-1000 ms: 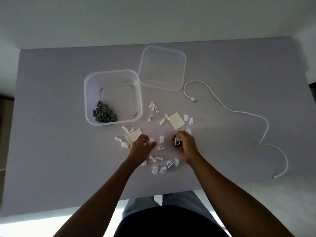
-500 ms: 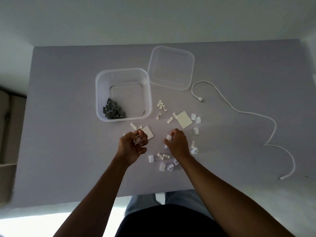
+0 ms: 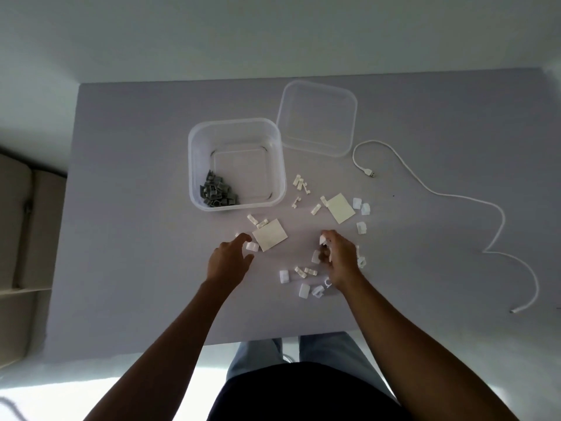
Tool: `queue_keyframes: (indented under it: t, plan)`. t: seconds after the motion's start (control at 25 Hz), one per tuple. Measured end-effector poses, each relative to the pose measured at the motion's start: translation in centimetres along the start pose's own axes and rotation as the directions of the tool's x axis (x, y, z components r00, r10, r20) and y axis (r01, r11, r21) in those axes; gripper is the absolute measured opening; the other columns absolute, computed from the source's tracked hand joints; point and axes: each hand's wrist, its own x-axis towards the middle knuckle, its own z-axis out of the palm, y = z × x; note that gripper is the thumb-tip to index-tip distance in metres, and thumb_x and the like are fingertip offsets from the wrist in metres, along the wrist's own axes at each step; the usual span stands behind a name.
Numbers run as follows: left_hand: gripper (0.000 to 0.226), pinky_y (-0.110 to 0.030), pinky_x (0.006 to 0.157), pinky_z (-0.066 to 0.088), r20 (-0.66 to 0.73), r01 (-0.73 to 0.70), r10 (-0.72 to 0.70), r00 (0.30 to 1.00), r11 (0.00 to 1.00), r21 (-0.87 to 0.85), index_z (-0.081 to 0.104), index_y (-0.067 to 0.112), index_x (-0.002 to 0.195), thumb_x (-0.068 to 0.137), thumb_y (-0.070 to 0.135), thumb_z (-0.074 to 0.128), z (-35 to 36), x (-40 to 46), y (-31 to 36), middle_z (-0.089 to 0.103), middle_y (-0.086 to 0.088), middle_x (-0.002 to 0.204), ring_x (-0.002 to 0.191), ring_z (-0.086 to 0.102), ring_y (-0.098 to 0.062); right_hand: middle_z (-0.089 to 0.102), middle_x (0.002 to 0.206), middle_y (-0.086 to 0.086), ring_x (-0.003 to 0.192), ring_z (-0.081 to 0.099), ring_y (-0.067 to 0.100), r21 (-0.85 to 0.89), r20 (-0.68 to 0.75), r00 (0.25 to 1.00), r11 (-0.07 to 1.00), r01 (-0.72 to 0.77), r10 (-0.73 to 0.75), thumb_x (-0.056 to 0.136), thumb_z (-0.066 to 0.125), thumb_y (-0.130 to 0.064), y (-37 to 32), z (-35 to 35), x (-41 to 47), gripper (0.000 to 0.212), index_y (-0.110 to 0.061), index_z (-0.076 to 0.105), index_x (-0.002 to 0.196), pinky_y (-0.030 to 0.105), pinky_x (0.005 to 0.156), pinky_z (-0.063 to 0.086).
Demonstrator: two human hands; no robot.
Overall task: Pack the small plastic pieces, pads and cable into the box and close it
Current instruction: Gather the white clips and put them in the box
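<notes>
**Desk inventory, taken around the clear box**

I log one clear square plastic box (image 3: 236, 164) on the pale grey desk (image 3: 121, 208), with a heap of small grey plastic pieces (image 3: 218, 192) in its near-left corner. Its clear lid (image 3: 317, 117) lies touching the far-right corner. Right of the box: a loose white cable (image 3: 473, 202). Near side of the box: scattered small white plastic pieces (image 3: 303, 271) and two cream square pads (image 3: 270, 234). My left hand (image 3: 229, 262) has its fingers spread, holding nothing, beside a white piece. My right hand (image 3: 340, 259) has its fingers curled around white pieces.
</notes>
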Motion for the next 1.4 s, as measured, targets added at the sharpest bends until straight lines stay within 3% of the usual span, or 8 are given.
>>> queue_keyframes:
  t: [0.16,0.32,0.44,0.52,0.8,0.96,1.12,1.4]
  plan:
    - [0.029,-0.036,0.068,0.051,0.020,-0.057,0.056,0.998,0.997,0.042,0.063,0.023,0.115,0.088,0.032,0.067,0.7,0.5,0.0,0.072,-0.011,0.094,0.085,0.066,-0.035,0.051,0.064,0.008,0.048,0.041,0.017,0.331,0.182,0.982,0.937,-0.108,0.048,0.086,0.045,-0.021,-0.2,-2.5,-0.9,0.022,-0.010,0.061,0.077,0.021,0.042,0.031]
    - [0.027,-0.031,0.062,0.045,0.181,0.080,-0.045,0.983,0.978,-0.194,0.061,0.008,0.101,0.092,0.032,0.058,0.8,0.8,1.3,0.064,-0.009,0.085,0.077,0.062,-0.029,0.053,0.060,0.005,0.044,0.040,0.016,-0.032,0.101,0.993,0.997,0.068,-0.064,0.093,0.060,-0.029,0.4,-3.7,-1.2,0.033,-0.015,0.053,0.064,0.022,0.042,0.031]
    - [0.026,-0.025,0.045,0.029,0.485,0.450,-0.167,0.858,0.700,-0.554,0.050,0.002,0.090,0.096,0.024,0.040,0.5,0.2,3.3,0.053,-0.008,0.059,0.044,0.040,-0.018,0.061,0.072,0.004,0.061,0.056,0.018,-0.511,0.152,0.916,0.764,0.394,-0.371,0.090,0.068,-0.031,1.6,-4.1,-0.7,0.023,-0.011,0.059,0.083,0.021,0.054,0.045]
    - [0.021,-0.023,0.045,0.017,0.628,0.603,-0.120,0.769,0.462,-0.650,0.042,0.007,0.085,0.095,0.023,0.033,0.2,-0.4,4.0,0.050,-0.009,0.053,0.039,0.024,-0.015,0.062,0.085,0.002,0.074,0.060,0.016,-0.601,0.245,0.883,0.652,0.463,-0.401,0.086,0.072,-0.035,2.0,-3.8,-0.9,0.030,-0.012,0.057,0.098,0.015,0.062,0.047]
    - [0.020,-0.019,0.045,0.013,0.645,0.652,0.283,0.710,0.083,-0.754,0.046,0.008,0.076,0.073,0.017,0.029,0.2,-1.5,4.4,0.047,-0.013,0.060,0.038,0.017,-0.012,0.067,0.089,0.004,0.078,0.059,0.015,-0.757,0.276,0.889,0.487,0.436,-0.366,0.091,0.065,-0.030,2.8,-2.4,-0.5,0.021,-0.010,0.058,0.095,0.018,0.069,0.041]
    - [0.023,-0.024,0.046,0.011,0.584,0.592,0.348,0.734,0.094,-0.800,0.049,0.005,0.077,0.073,0.019,0.031,-0.9,-1.3,5.1,0.050,-0.015,0.063,0.036,0.019,-0.011,0.061,0.074,-0.003,0.063,0.055,0.006,-0.603,0.284,0.896,0.662,0.444,-0.342,0.088,0.070,-0.025,2.1,-2.6,-0.9,0.017,-0.012,0.059,0.087,0.006,0.056,0.043]
    - [0.034,-0.028,0.049,0.008,0.547,0.534,0.355,0.758,0.144,-0.833,0.052,0.002,0.075,0.086,0.028,0.034,-2.7,-0.9,6.5,0.049,-0.014,0.064,0.041,0.016,-0.012,0.048,0.053,-0.001,0.041,0.041,0.012,-0.120,0.306,0.947,0.983,0.136,-0.094,0.092,0.065,-0.028,1.0,-3.2,-1.9,0.028,-0.018,0.054,0.069,0.022,0.042,0.038]
    - [0.015,-0.027,0.049,0.010,0.571,0.516,0.258,0.779,0.254,-0.818,0.055,0.016,0.077,0.089,0.025,0.052,-3.6,-1.0,7.4,0.044,-0.007,0.068,0.042,0.021,-0.008,0.049,0.065,0.010,0.043,0.046,0.014,0.272,0.519,0.854,0.939,-0.209,0.040,0.092,0.040,-0.025,0.0,-5.4,-2.8,0.026,-0.012,0.047,0.071,0.019,0.039,0.036]
